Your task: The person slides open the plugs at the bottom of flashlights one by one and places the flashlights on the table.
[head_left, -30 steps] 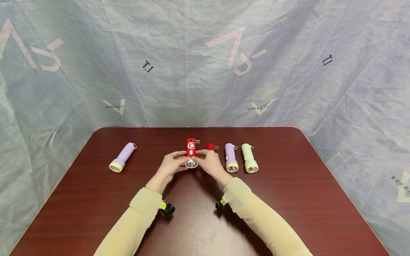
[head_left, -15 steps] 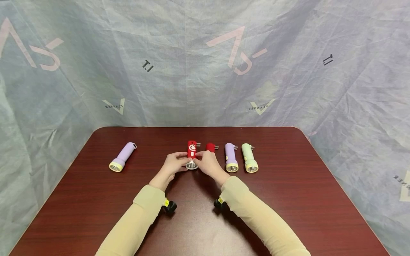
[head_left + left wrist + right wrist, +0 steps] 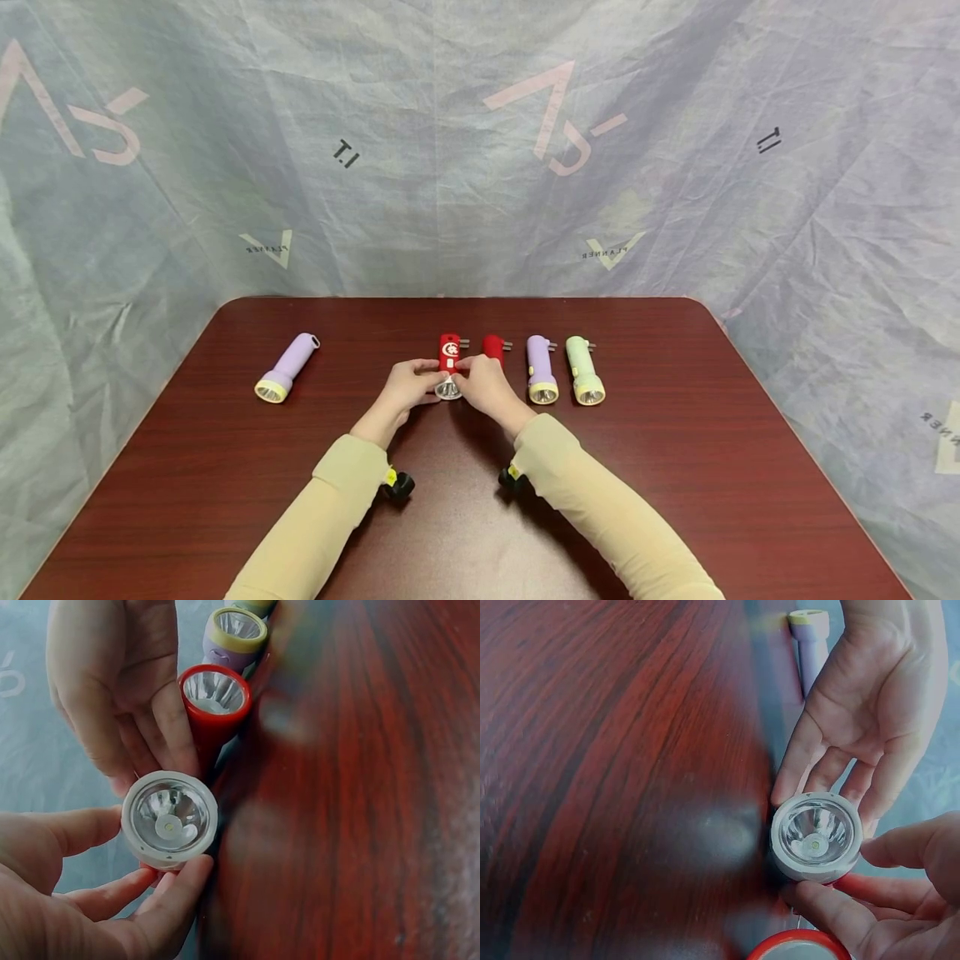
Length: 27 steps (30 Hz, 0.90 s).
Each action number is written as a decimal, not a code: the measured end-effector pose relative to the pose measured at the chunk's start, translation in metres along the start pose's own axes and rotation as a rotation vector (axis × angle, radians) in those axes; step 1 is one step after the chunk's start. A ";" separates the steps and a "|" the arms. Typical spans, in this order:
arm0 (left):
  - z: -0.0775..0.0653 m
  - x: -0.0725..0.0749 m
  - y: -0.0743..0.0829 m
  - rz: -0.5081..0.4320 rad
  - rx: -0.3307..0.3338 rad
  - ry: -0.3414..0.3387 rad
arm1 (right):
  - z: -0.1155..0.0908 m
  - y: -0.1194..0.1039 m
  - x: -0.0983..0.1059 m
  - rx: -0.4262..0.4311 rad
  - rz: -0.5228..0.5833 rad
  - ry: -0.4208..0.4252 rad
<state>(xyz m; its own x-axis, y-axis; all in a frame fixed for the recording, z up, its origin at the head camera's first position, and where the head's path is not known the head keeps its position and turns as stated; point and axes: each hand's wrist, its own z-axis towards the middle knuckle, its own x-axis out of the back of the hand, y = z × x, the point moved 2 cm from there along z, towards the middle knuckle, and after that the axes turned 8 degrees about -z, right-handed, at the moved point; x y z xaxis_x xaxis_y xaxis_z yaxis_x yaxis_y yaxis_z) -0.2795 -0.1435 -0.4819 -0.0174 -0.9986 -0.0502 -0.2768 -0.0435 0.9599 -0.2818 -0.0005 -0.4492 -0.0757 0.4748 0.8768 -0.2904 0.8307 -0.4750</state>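
A red flashlight (image 3: pixel 450 363) with a white-rimmed head and a white printed emblem lies near the middle of the table, lens toward me. My left hand (image 3: pixel 405 388) holds it by its left side, thumb and fingers around the head end. From the other side my right hand (image 3: pixel 486 385) grips the same flashlight near its head. The left wrist view has the white-rimmed lens (image 3: pixel 170 820) between both hands' fingertips. Just right of it, a second red flashlight (image 3: pixel 493 345) lies partly hidden behind my right hand; its red-rimmed head (image 3: pixel 219 714) shows in the left wrist view.
Farther right lie a purple flashlight (image 3: pixel 539 367) and a pale green flashlight (image 3: pixel 583 367), both with plug prongs out. Another purple flashlight (image 3: pixel 291 365) lies slanted at the left. A grey printed cloth (image 3: pixel 450 167) hangs behind the dark red table (image 3: pixel 465 533).
The white-rimmed red flashlight has come slightly toward me and a little to the right, with both hands on it throughout. The other flashlights have stayed in place.
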 end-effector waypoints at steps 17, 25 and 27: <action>-0.003 0.001 0.001 0.067 0.005 -0.030 | -0.003 -0.001 0.001 0.020 -0.010 -0.001; -0.003 0.006 0.006 0.153 0.014 -0.046 | -0.003 -0.001 0.005 0.046 -0.005 0.024; -0.003 0.008 0.008 0.175 0.022 -0.057 | -0.002 -0.001 0.007 0.046 -0.008 0.024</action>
<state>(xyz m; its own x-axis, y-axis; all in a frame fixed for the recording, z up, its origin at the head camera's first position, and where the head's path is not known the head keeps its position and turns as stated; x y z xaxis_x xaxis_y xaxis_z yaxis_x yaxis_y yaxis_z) -0.2788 -0.1523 -0.4737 -0.1212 -0.9875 0.1010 -0.2855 0.1322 0.9492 -0.2799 0.0023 -0.4431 -0.0504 0.4758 0.8781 -0.3346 0.8204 -0.4637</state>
